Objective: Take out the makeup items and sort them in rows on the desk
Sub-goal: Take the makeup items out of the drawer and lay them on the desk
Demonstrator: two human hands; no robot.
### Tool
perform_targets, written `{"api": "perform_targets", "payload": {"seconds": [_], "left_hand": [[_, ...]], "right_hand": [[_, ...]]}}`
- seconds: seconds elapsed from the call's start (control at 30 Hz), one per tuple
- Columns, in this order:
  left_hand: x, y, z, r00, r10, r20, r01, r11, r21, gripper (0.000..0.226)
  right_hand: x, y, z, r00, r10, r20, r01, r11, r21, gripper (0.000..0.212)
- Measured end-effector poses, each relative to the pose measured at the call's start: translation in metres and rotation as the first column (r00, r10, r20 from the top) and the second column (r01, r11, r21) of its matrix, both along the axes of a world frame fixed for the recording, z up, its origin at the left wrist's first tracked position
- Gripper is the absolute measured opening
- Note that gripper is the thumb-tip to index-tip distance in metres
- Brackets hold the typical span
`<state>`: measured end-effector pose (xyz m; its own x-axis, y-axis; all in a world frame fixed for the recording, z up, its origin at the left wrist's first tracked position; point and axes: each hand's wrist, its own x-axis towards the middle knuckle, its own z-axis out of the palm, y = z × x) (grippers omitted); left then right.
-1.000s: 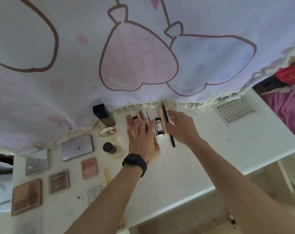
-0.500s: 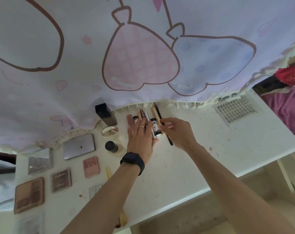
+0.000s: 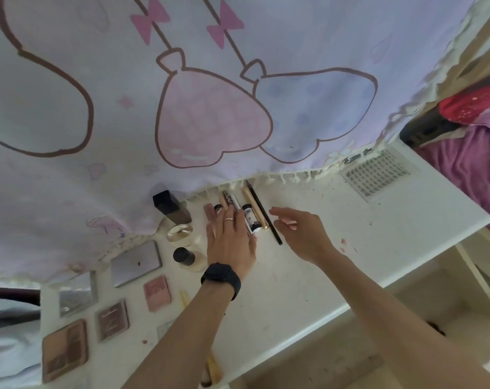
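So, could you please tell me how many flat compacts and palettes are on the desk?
5, left of the left arm: grey compact, mirrored compact, pink compact, small brown palette, large brown palette. A pale sixth may be half hidden by that arm.

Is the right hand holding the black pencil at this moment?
No, the right hand is open and empty, apart from the black pencil, which lies on the desk beside the gold tube.

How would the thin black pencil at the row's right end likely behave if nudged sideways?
The thin black pencil looks round, so it would probably roll across the smooth white desk. Being slim and straight, it is likely light and stiff.
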<state>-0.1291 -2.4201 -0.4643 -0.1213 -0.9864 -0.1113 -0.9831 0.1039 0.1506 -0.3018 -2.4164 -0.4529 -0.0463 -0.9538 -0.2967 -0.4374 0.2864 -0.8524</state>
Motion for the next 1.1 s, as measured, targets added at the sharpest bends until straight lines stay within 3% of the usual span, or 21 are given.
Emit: {"api": "perform_targets", "payload": {"seconds": [0.13,0.27,0.37,0.43,0.53,0.6,0.67,0.73,0.83,0.93,1.1], "left_hand": [[-0.023,0.03,0.011,0.994,-0.064,-0.084,0.06,0.997,-0.041,0.063],[-0.058,0.086,0.003,0.934,-0.223,-0.28,0.198,0.974,-0.115,0.055],[-0.091,0.133,-0.008,0.844,-0.356,-0.4,0.341,0.933,-0.112,0.048],[-0.114,0.162,-0.019,0.792,-0.433,-0.43,0.438,0.894,-0.095,0.044],[-0.146,0.197,-0.041,0.771,-0.453,-0.449,0.525,0.85,0.045,0.042],[-0.167,0.211,-0.052,0.764,-0.462,-0.45,0.58,0.797,0.167,0.042],[-0.188,0.22,-0.064,0.76,-0.478,-0.44,0.621,0.734,0.275,0.044],[-0.21,0.223,-0.078,0.794,-0.414,-0.446,0.588,0.711,0.386,0.045],[-0.24,0.218,-0.102,0.856,-0.166,-0.49,0.445,0.719,0.533,0.044],[-0.265,0.212,-0.127,0.875,-0.032,-0.483,0.364,0.701,0.614,0.041],[-0.282,0.209,-0.144,0.912,-0.003,-0.41,0.29,0.714,0.638,0.038]], "right_hand": [[-0.03,0.06,0.013,0.981,-0.172,0.091,0.176,0.984,-0.027,0.022],[-0.071,0.147,0.01,0.939,-0.323,0.116,0.322,0.946,0.024,0.024],[-0.111,0.21,-0.011,0.95,-0.304,-0.068,0.307,0.951,0.034,0.025],[-0.138,0.244,-0.029,0.925,-0.223,-0.307,0.236,0.972,0.007,0.025],[-0.178,0.283,-0.063,0.801,-0.109,-0.589,0.104,0.994,-0.042,0.022],[-0.203,0.298,-0.074,0.711,-0.051,-0.702,0.096,0.995,0.024,0.014],[-0.222,0.307,-0.08,0.655,0.012,-0.755,0.112,0.987,0.113,0.026],[-0.231,0.311,-0.084,0.64,0.07,-0.765,0.075,0.985,0.153,0.04],[-0.235,0.311,-0.091,0.666,0.081,-0.741,0.032,0.99,0.137,0.046],[-0.24,0.312,-0.098,0.698,0.023,-0.716,0.04,0.997,0.071,0.034],[-0.245,0.31,-0.103,0.702,-0.026,-0.711,0.021,1.0,-0.016,0.008]]}}
